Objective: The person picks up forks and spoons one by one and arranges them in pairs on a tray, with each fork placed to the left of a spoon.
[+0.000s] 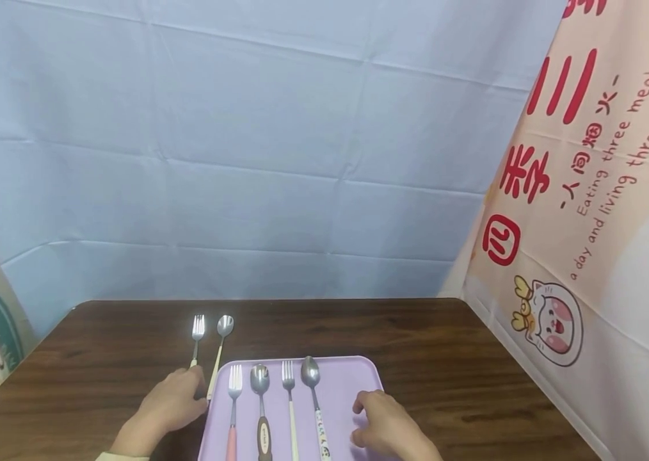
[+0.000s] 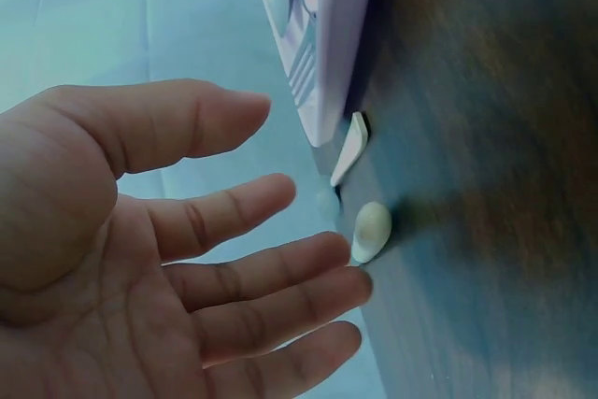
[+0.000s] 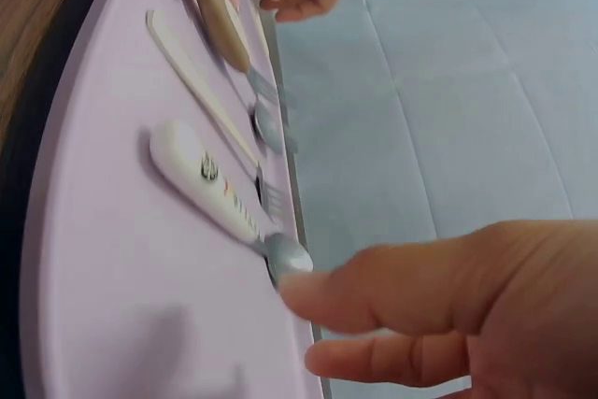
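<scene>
My left hand [image 1: 169, 400] hovers at the tray's left side, fingers extended and apart, holding nothing. Nearest to it on the table are a fork [image 1: 198, 328] with a pale yellow handle and a spoon [image 1: 224, 326] with a cream handle. In the left wrist view, a rounded pale handle end [image 2: 373, 229] shows just beyond the fingertips. Over the right part of the lilac tray [image 1: 344, 384] is my right hand [image 1: 388, 422], empty, its fingers loosely bent. Closest to it lies a spoon [image 3: 220, 195] with a white, panda-printed handle.
Also on the tray, side by side, are a pink-handled fork [image 1: 235, 381], a brown-handled spoon [image 1: 260, 379] and a cream-handled fork [image 1: 288, 376]. The dark wooden table [image 1: 445, 358] ends at a pale blue cloth [image 1: 278, 160] behind. A printed cloth [image 1: 566, 192] hangs at the right.
</scene>
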Tool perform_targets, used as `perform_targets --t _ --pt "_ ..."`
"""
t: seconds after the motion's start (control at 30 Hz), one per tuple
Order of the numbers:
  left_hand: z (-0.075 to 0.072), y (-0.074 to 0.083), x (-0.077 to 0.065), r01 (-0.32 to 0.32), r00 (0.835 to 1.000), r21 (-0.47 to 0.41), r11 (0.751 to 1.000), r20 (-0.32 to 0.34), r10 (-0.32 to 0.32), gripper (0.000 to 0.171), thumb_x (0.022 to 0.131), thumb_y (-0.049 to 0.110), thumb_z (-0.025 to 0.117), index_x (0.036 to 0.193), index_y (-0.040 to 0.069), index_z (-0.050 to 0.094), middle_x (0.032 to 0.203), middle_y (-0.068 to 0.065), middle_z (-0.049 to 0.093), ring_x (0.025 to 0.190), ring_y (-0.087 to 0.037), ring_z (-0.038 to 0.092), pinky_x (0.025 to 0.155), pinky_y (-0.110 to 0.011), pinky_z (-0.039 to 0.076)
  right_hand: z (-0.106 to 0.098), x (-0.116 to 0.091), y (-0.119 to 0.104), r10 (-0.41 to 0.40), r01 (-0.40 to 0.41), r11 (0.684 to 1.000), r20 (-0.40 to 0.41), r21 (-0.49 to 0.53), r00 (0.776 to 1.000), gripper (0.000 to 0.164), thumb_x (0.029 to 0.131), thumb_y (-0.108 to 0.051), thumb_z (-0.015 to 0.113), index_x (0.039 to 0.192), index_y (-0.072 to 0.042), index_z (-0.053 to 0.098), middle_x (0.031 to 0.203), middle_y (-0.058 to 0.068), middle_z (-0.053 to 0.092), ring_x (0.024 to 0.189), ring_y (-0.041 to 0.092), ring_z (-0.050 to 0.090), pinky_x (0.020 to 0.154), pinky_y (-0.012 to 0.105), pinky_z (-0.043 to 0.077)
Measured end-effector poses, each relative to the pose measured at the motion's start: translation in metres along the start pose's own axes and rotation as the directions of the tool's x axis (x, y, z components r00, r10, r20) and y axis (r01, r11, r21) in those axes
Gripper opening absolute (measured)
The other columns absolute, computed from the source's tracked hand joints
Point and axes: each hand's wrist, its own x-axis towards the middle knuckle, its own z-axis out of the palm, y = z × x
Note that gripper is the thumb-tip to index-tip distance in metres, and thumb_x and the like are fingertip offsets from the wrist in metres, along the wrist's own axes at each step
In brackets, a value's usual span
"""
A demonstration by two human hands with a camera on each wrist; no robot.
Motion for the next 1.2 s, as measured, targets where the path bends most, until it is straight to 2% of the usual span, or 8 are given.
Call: perform_targets --t 0.1,0.2,0.43,0.53,0.73,0.8,0.93,1.2 --pt "0.0 -0.003 0.002 -0.001 1.0 0.003 1.0 -0.013 0.001 0.025 0.068 0.018 0.068 0.085 0.005 0.055 0.074 -0.006 0.052 0.063 -0.02 0.05 0.048 -0.039 0.05 -0.004 -0.004 0.007 -0.003 0.003 1.0 -0.029 -0.015 1.0 0.025 0.056 -0.008 0.064 0.079 -0.007 0.055 0.07 0.001 0.05 0.064 0.018 0.043 0.054 0.036 0.044" --pt "0.002 -0.005 0.003 -0.005 1.0 0.008 1.0 -0.025 0.006 0.027 0.069 0.02 0.069 0.086 0.004 0.056 0.076 -0.007 0.053 0.065 -0.022 0.052 0.05 -0.042 0.051 -0.007 -0.006 0.012 0.038 -0.039 0.999 -0.029 -0.02 0.999 0.024 0.056 -0.003 0.062 0.078 -0.005 0.054 0.07 0.003 0.051 0.061 0.019 0.043 0.051 0.034 0.043" --pt "0.005 -0.01 0.006 0.005 0.999 0.005 1.0 -0.051 -0.004 0.031 0.069 0.021 0.069 0.091 0.002 0.058 0.081 -0.013 0.058 0.07 -0.028 0.056 0.056 -0.047 0.055 -0.012 -0.007 0.02 0.162 -0.163 0.986 -0.023 -0.032 0.986 0.027 0.059 -0.001 0.063 0.085 0.001 0.055 0.075 0.009 0.058 0.067 0.024 0.053 0.06 0.046 0.054" --pt "0.006 -0.011 0.009 0.01 0.998 -0.008 1.0 -0.06 -0.01 0.035 0.068 0.022 0.069 0.092 -0.002 0.059 0.083 -0.017 0.06 0.075 -0.035 0.057 0.062 -0.053 0.055 -0.013 -0.008 0.025 0.187 -0.187 0.982 -0.027 -0.022 0.982 0.027 0.059 0.0 0.062 0.084 0.001 0.053 0.071 0.009 0.057 0.064 0.024 0.053 0.056 0.045 0.054" --pt "0.006 -0.012 0.013 0.087 0.995 -0.059 0.994 -0.046 -0.09 0.051 0.066 0.015 0.065 0.103 -0.016 0.05 0.09 -0.028 0.06 0.084 -0.045 0.055 0.07 -0.059 0.053 -0.011 -0.009 0.035 0.228 -0.228 0.974 -0.021 0.011 0.973 0.035 0.062 0.002 0.061 0.093 0.012 0.05 0.072 0.018 0.06 0.057 0.023 0.052 0.05 0.042 0.055" --pt "0.006 -0.012 0.014 0.115 0.992 -0.074 0.991 -0.038 -0.118 0.054 0.066 0.013 0.063 0.107 -0.018 0.046 0.091 -0.029 0.059 0.083 -0.044 0.055 0.069 -0.059 0.053 -0.011 -0.011 0.039 0.233 -0.232 0.972 -0.014 0.023 0.972 0.034 0.062 0.001 0.06 0.093 0.012 0.05 0.069 0.017 0.059 0.053 0.022 0.052 0.045 0.039 0.054" --pt "0.004 -0.012 0.016 0.134 0.99 -0.084 0.987 -0.033 -0.138 0.052 0.066 0.012 0.061 0.106 -0.017 0.047 0.087 -0.026 0.06 0.078 -0.04 0.056 0.066 -0.057 0.054 -0.011 -0.015 0.046 0.25 -0.251 0.966 0.022 0.063 0.968 0.016 0.065 -0.001 0.059 0.078 0.003 0.051 0.059 0.009 0.051 0.041 0.018 0.049 0.033 0.028 0.048" --pt "0.004 -0.013 0.021 0.144 0.987 -0.1 0.984 -0.053 -0.15 0.042 0.062 0.013 0.061 0.094 -0.011 0.049 0.074 -0.016 0.057 0.067 -0.031 0.054 0.058 -0.051 0.053 -0.015 -0.016 0.052 0.242 -0.252 0.96 0.087 0.126 0.966 0.011 0.065 -0.001 0.057 0.069 -0.003 0.047 0.056 0.008 0.05 0.039 0.016 0.052 0.035 0.027 0.052"
